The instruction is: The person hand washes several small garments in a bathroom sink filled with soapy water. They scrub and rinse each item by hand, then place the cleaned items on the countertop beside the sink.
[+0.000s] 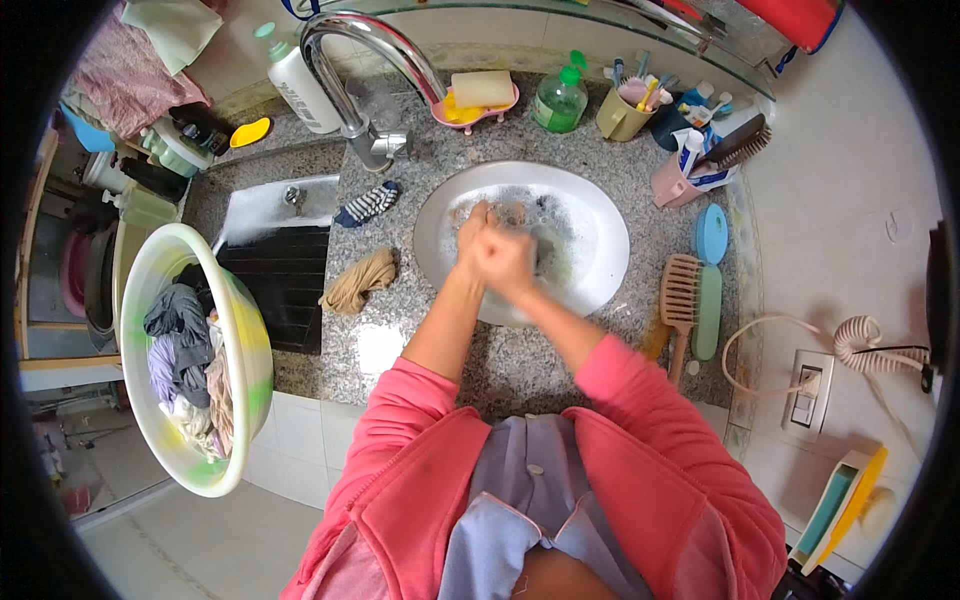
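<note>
Both my hands meet over the oval white washbasin, which holds sudsy water. My left hand is stretched towards the far side of the bowl. Pressed against it is my right hand, curled and blurred by motion. Whether anything is pinched between them is hidden. Something dark shows in the cloudy water beside the right hand, too unclear to name. Left of the basin, a striped sock and a crumpled tan sock or stocking lie on the granite counter.
A chrome faucet arches behind the basin. A soap bar rests in a pink dish beside a green pump bottle. Toothbrush cups and a comb line the right. At left, a plastic tub holds clothes.
</note>
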`<state>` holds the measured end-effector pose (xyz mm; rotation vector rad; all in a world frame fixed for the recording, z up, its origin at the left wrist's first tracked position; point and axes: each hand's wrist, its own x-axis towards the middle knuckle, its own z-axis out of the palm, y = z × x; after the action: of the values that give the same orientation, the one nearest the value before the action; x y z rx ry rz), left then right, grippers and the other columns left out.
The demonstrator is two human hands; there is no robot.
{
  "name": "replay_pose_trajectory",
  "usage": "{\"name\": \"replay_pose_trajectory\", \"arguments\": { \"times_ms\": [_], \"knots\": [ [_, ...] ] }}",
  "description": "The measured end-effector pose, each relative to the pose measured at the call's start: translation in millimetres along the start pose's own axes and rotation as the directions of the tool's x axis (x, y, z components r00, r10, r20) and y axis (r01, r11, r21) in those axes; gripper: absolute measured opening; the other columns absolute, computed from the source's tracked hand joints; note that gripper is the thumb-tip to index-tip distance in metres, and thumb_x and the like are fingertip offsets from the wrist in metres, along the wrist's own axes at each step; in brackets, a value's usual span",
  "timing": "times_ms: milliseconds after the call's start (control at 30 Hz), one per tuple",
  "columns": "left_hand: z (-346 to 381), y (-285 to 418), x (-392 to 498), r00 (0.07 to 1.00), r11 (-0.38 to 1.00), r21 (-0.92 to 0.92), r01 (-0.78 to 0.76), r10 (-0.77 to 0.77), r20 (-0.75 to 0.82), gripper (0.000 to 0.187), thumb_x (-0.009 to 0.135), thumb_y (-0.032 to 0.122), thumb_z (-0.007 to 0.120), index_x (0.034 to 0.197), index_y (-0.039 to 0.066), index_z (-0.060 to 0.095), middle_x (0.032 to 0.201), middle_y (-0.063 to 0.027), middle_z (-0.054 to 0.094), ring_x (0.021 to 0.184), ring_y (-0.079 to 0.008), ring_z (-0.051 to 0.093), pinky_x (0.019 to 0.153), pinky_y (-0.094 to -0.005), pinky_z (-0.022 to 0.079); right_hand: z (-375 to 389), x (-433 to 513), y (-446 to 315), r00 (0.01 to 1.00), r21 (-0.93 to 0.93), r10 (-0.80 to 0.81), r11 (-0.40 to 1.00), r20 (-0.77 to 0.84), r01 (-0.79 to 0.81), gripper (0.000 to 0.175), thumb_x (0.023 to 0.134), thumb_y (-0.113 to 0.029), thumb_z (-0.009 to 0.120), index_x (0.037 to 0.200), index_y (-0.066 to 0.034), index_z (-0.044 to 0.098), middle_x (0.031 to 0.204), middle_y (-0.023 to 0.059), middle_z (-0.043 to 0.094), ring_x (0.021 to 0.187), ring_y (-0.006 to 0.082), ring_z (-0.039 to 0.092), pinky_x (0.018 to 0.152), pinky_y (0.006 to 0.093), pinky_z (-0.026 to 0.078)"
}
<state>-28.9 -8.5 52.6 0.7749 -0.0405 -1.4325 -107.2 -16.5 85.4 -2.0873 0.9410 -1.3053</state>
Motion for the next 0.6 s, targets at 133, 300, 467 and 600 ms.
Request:
{"name": "replay_pose_trajectory", "arguments": {
  "times_ms": [133, 300, 467, 600],
  "knots": [
    [4, 4, 0, 0.956, 0.996, 0.043, 0.073, -0.058, -0.287, 0.024, 0.093, 0.028, 0.047, 0.079, 0.01, 0.054, 0.066, -0.001, 0.052, 0.06, -0.0145, 0.053, 0.049, -0.0294, 0.041, 0, 1, -1, 0.989, -0.059, 0.145, 0.988, 0.004, -0.144, 0.023, 0.076, -0.015, 0.062, 0.055, -0.0105, 0.055, 0.049, 0.0097, 0.052, 0.039, 0.0244, 0.051, 0.04, 0.0347, 0.039],
    [8, 2, -10, 0.966, 0.997, -0.065, 0.051, -0.066, -0.25, 0.027, 0.094, 0.028, 0.045, 0.087, 0.005, 0.057, 0.075, -0.0032, 0.06, 0.065, -0.0153, 0.058, 0.054, -0.0292, 0.049, 4, 0, 15, 0.999, -0.114, 0.027, 0.993, 0.032, -0.023, 0.026, 0.081, -0.016, 0.06, 0.057, -0.007, 0.056, 0.052, 0.0123, 0.054, 0.041, 0.023, 0.051, 0.042, 0.0355, 0.039],
    [1, 3, -16, 0.993, 0.978, -0.173, 0.115, -0.109, 0.046, 0.032, 0.091, 0.046, 0.047, 0.082, 0.015, 0.052, 0.079, -0.0053, 0.059, 0.077, -0.0232, 0.058, 0.073, -0.0417, 0.05, -15, 9, 55, 0.604, 0.259, 0.474, 0.607, 0.64, -0.751, 0.046, 0.092, -0.047, 0.047, 0.094, -0.0043, 0.062, 0.086, 0.0097, 0.063, 0.081, 0.0144, 0.06, 0.068, 0.0316, 0.047],
    [-12, 15, 15, 0.982, 0.977, -0.209, 0.038, -0.075, -0.175, 0.042, 0.09, 0.05, 0.05, 0.064, 0.017, 0.043, 0.064, -0.0017, 0.049, 0.06, -0.0178, 0.048, 0.058, -0.0361, 0.045, -35, -2, 70, 0.399, 0.282, 0.239, 0.405, 0.885, -0.87, 0.047, 0.088, -0.036, 0.061, 0.119, -0.0039, 0.048, 0.109, 0.0053, 0.059, 0.1, 0.0137, 0.056, 0.085, 0.0305, 0.046]
  ]
}}
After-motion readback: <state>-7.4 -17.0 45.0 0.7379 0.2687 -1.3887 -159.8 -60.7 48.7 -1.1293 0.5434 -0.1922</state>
